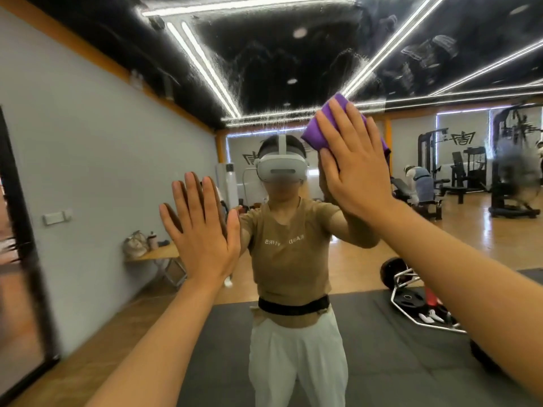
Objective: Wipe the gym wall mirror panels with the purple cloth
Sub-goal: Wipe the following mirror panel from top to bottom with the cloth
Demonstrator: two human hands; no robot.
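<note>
The wall mirror panel [293, 63] fills nearly the whole view, and its upper part is streaked with wet smears and drips. My right hand [355, 168] presses the folded purple cloth [317, 129] flat against the glass at upper right of centre, fingers spread over it. My left hand [202, 230] lies flat on the mirror at the left, fingers straight, holding nothing. The reflection shows a person in a tan shirt and white trousers facing me.
A dark mirror frame edge [26, 259] runs down the far left. Reflected in the glass are a black floor mat [382, 348], a hex barbell with plates [411, 301], a folding bench with bags [152, 254], weight machines [464, 174] and another person at the right.
</note>
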